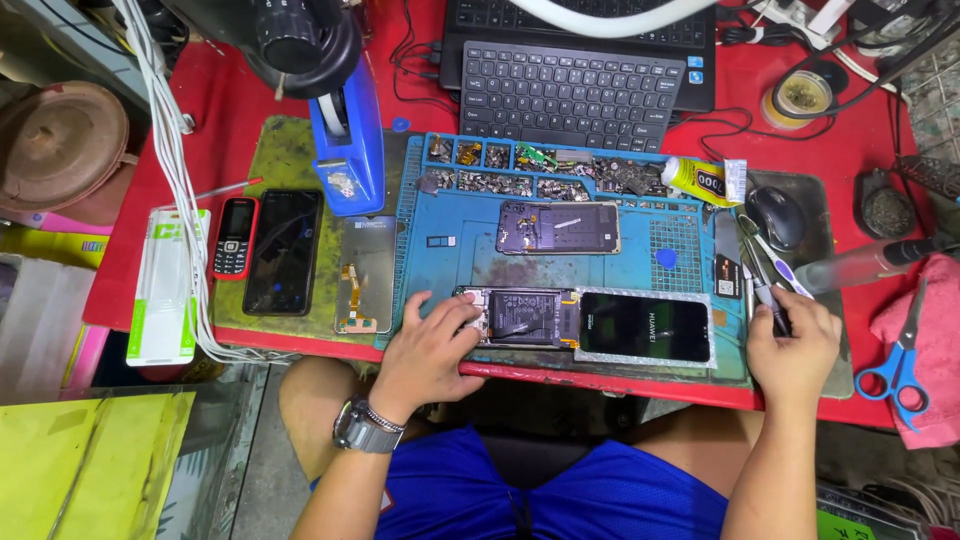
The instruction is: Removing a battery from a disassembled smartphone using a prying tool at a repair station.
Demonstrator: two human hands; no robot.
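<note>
An opened smartphone body (522, 318) with its black battery exposed lies near the front edge of a blue repair mat (440, 270). Its detached black screen (645, 327) lies beside it on the right. My left hand (428, 352) rests on the phone body's left end, fingers touching it. My right hand (795, 345) sits at the mat's right edge, closed around the handle of a thin tool (765, 280) among several tweezers and drivers. A second opened phone (558, 227) lies face down further back on the mat.
A black smartphone (283, 251), a small red keypad phone (236, 237) and a loose display panel (365, 273) lie at the left. Parts compartments (540, 165), glue tube (705, 181), mouse (776, 215), keyboard (568, 95) and blue-handled scissors (897, 362) surround the mat.
</note>
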